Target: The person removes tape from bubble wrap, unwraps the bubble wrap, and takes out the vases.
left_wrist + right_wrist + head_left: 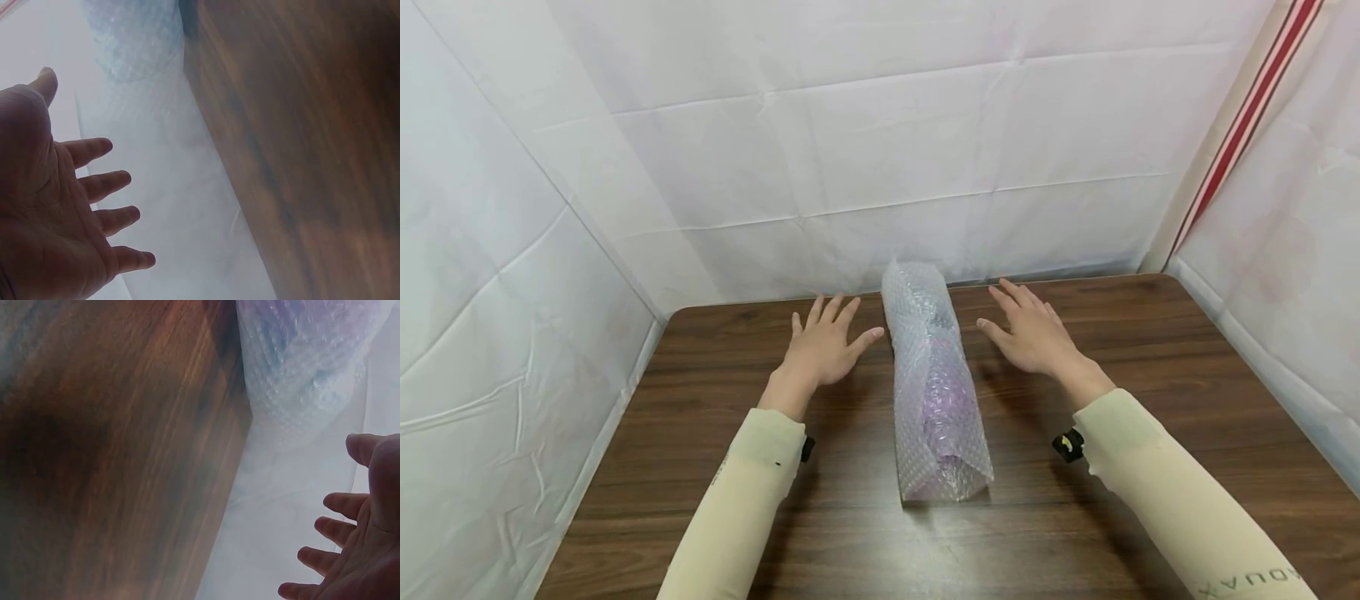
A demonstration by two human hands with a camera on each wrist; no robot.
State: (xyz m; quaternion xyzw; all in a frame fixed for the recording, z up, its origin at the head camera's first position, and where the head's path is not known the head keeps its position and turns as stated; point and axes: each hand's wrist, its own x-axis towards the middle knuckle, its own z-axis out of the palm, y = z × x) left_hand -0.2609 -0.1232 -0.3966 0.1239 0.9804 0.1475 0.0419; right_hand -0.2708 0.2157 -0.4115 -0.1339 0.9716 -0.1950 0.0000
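Note:
A long bundle in bubble wrap (934,383) lies lengthwise on the brown wooden table (850,533), its far end at the back edge. Something purple shows through the wrap's nearer half; what it is cannot be made out. To the left of the bundle is my left hand (824,350), fingers spread and palm down, holding nothing. My right hand (1028,333) is on the other side, also with spread fingers and nothing in it. Both wrist views show the palms and part of the bubble wrap (134,37), (306,369) apart from the fingers.
White sheeting (865,150) hangs behind the table, with more at the left (497,292) and right sides. A red-striped strip (1247,125) runs down the back right corner. A small black device (1067,446) sits at the right wrist.

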